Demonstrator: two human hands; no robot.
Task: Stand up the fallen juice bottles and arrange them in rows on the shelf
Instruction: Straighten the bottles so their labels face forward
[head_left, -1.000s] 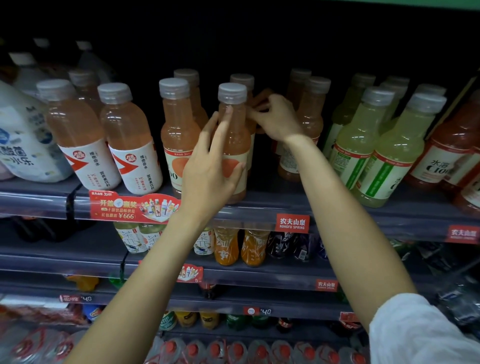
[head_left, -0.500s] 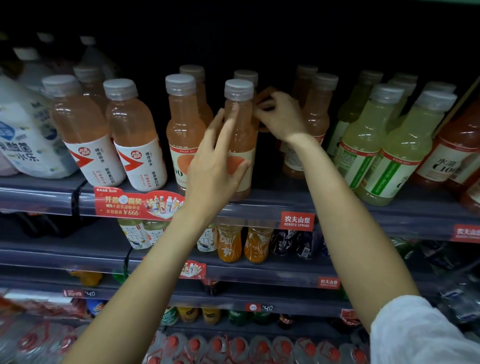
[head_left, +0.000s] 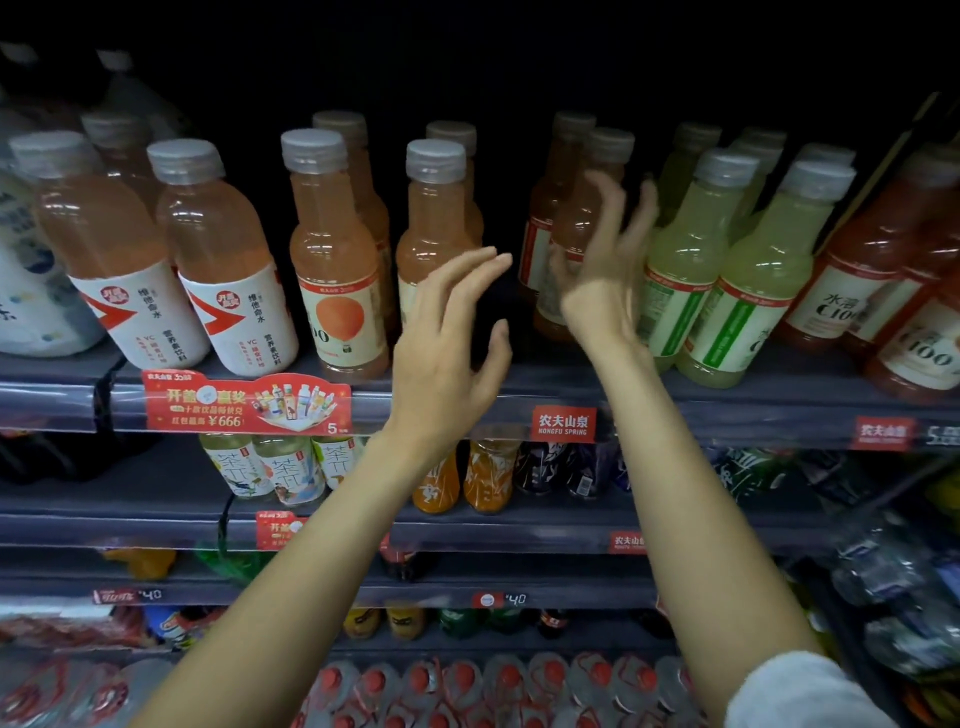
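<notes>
Both hands free — left hand (head_left: 447, 358) and right hand (head_left: 605, 275) hover with fingers spread, gripping nothing. The orange juice bottles (head_left: 436, 228) stand upright near the shelf's (head_left: 779, 410) front edge. Full, stiff plastic, likely heavy and slick — best taken round the body, not the cap.

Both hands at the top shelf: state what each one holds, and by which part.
Nothing is held. The left hand is open with fingers spread in front of an orange juice bottle; the right hand, blurred, is open before the orange bottles further right.
</notes>
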